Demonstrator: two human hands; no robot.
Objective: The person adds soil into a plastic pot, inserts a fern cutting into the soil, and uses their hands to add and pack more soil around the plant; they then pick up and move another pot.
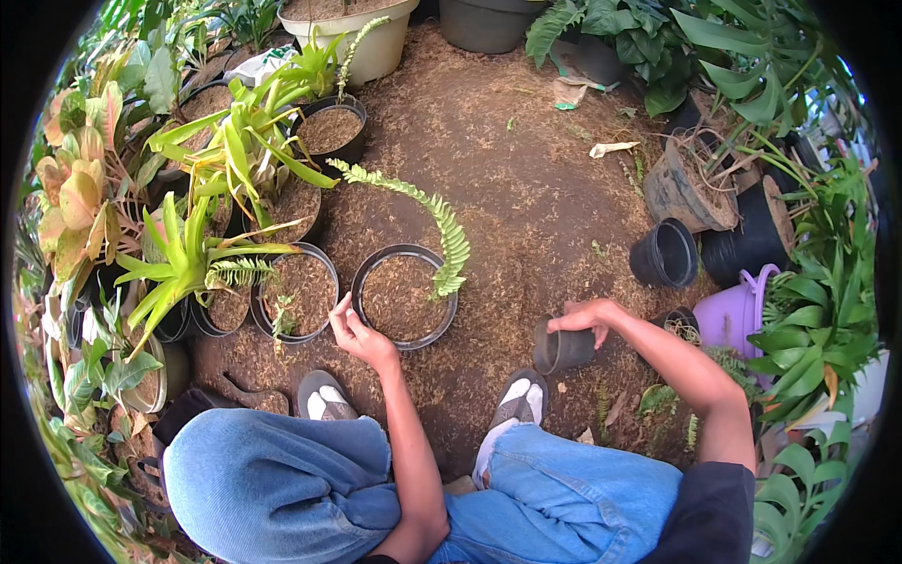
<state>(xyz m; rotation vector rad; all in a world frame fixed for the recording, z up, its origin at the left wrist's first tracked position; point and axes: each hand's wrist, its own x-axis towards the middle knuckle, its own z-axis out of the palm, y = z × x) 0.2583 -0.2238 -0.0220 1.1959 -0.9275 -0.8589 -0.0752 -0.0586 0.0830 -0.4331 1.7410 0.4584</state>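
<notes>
My left hand (358,334) is at the gap between two round black pots filled with brown growing mix; its fingertips are near both rims, and whether they touch is unclear. The right one of the two pots (403,344) has a single arching fern frond (445,225) at its right side. In the left one (299,337) stands a small green sprig (283,316). My right hand (583,320) grips the rim of a small dark plastic pot (568,350), which is tilted above or on the soil to the right of my right foot.
An upright black pot (662,257), a root-filled pot (687,185) lying tilted and a purple bucket (726,314) stand on the right. Bromeliads (184,261) and other potted plants crowd the left. A large cream pot (359,44) is at the back. My sandalled feet are below my hands.
</notes>
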